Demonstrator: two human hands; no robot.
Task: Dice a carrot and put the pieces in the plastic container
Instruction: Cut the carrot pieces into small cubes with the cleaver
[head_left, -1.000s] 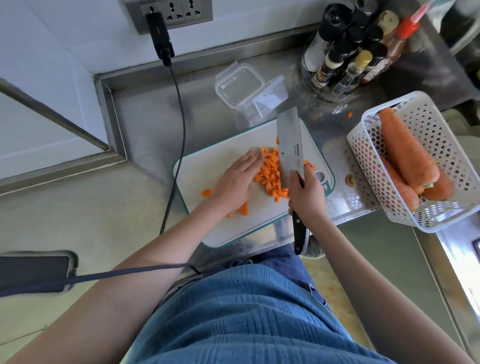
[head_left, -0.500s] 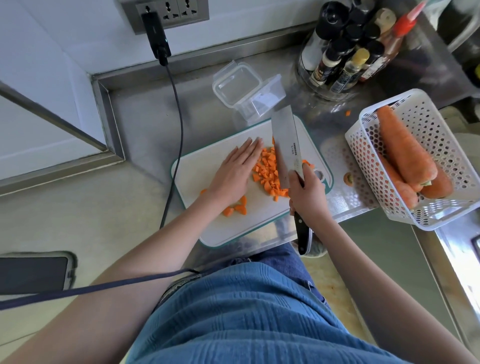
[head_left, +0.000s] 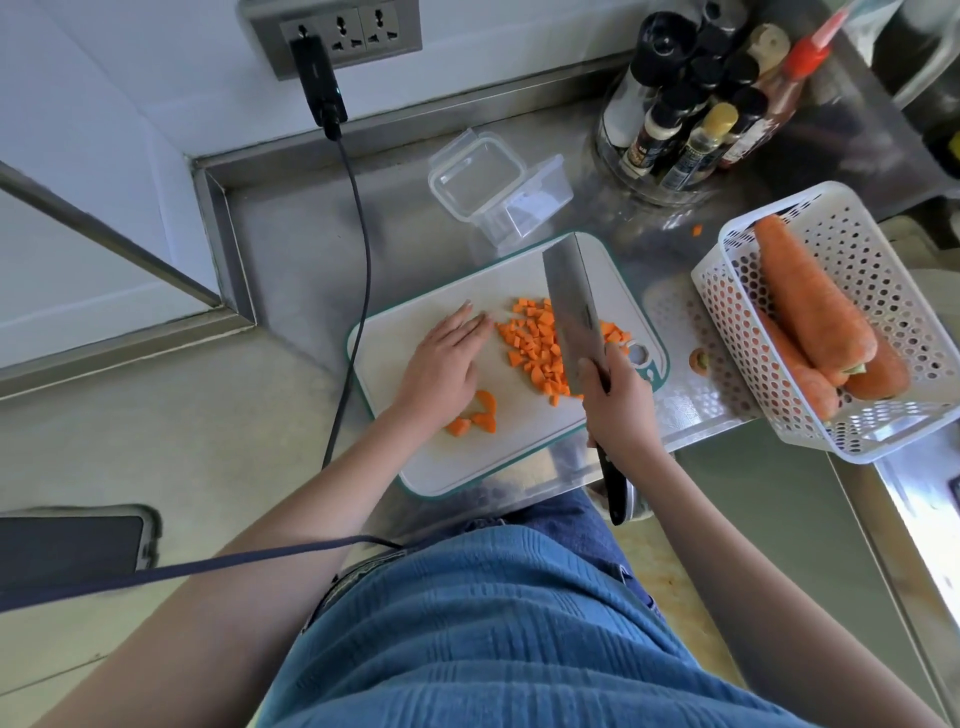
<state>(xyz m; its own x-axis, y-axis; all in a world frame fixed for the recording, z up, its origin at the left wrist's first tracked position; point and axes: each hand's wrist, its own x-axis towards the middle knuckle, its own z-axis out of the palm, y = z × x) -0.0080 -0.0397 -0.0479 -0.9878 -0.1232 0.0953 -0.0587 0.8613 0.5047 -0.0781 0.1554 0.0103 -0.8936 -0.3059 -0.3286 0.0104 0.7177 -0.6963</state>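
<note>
Orange dice (head_left: 540, 345) lie heaped at the middle of the board (head_left: 415, 358), with a few bigger half-rounds (head_left: 475, 415) apart at its near edge, under the left wrist. From the head view, the left hand (head_left: 447, 358) lies flat on the board with straight fingers, fingertips beside the heap and holding nothing. The right hand (head_left: 615, 400) is wrapped round the handle of the cleaver (head_left: 574, 317), whose blade stands among the dice on the heap's right side.

The step looks like gathering the pieces for the move to the container (head_left: 475, 174), which sits open just beyond the board's far edge, its lid (head_left: 530, 205) beside it. To do it well, I would sweep the heap against the blade's flat with the flat left palm, keep the edge turned away from the fingers, and cut the half-rounds down first.

A small dark mark on the blade and the labels on the bottles (head_left: 691, 135) right of the container are too small to read.
</note>
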